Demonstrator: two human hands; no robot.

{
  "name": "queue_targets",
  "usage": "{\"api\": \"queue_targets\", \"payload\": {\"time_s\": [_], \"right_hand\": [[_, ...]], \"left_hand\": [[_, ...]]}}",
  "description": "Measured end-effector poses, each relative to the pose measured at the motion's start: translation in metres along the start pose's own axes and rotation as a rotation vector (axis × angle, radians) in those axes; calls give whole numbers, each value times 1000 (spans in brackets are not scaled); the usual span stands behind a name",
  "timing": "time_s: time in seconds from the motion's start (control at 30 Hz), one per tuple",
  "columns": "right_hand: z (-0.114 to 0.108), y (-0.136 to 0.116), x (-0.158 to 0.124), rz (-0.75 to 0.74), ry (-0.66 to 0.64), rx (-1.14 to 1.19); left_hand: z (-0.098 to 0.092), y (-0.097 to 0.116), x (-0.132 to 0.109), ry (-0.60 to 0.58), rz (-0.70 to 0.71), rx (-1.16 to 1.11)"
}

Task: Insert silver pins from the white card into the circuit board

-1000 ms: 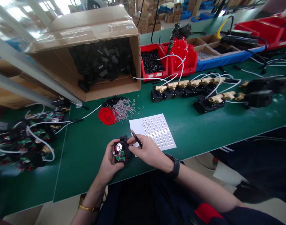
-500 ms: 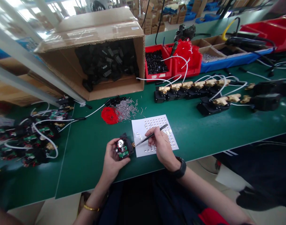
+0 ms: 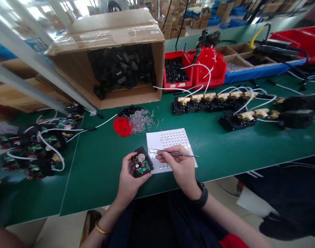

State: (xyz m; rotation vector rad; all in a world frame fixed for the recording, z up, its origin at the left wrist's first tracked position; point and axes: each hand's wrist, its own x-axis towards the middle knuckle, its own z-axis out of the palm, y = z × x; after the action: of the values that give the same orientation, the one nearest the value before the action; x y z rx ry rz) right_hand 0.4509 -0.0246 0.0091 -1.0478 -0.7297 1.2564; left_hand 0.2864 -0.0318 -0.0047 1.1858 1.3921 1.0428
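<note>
In my left hand [image 3: 130, 177] is a small black housing with a green circuit board [image 3: 143, 164], its inside facing up with red wires and a round metal part showing. My right hand [image 3: 181, 165] grips a pair of tweezers [image 3: 184, 154], which points left with its two tips slightly apart. The tips hover over or touch the left part of a white sheet [image 3: 153, 137]; I cannot tell which. Small shiny round pieces [image 3: 174, 137] stand in rows on this sheet, partly hidden by my right hand.
Behind lie a pile of small screws [image 3: 141, 120] and a red coil [image 3: 122, 126]. A cardboard box [image 3: 105, 38] of black parts stands beyond, beside red bins [image 3: 178, 84]. Brass-fitted black units [image 3: 209, 98] line the right; wired assemblies [image 3: 41, 151] crowd the left.
The tweezers have swung from a steep slant to nearly level, their tips shifting from the housing's right edge to the sheet. My left hand has turned the housing, and brass at its side no longer shows.
</note>
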Motion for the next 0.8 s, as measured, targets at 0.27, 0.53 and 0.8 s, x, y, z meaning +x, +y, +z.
{"api": "queue_targets", "payload": {"time_s": [0.27,0.53,0.8], "right_hand": [[4,15,-17,-304,38,-403],[3,18,-16,-276,21,-343],[2,19,-16,-476,16,-491]], "left_hand": [[13,-1,0,68,68,73],[12,0,3,62,67,88],[12,-1,4,70,77,108]]}}
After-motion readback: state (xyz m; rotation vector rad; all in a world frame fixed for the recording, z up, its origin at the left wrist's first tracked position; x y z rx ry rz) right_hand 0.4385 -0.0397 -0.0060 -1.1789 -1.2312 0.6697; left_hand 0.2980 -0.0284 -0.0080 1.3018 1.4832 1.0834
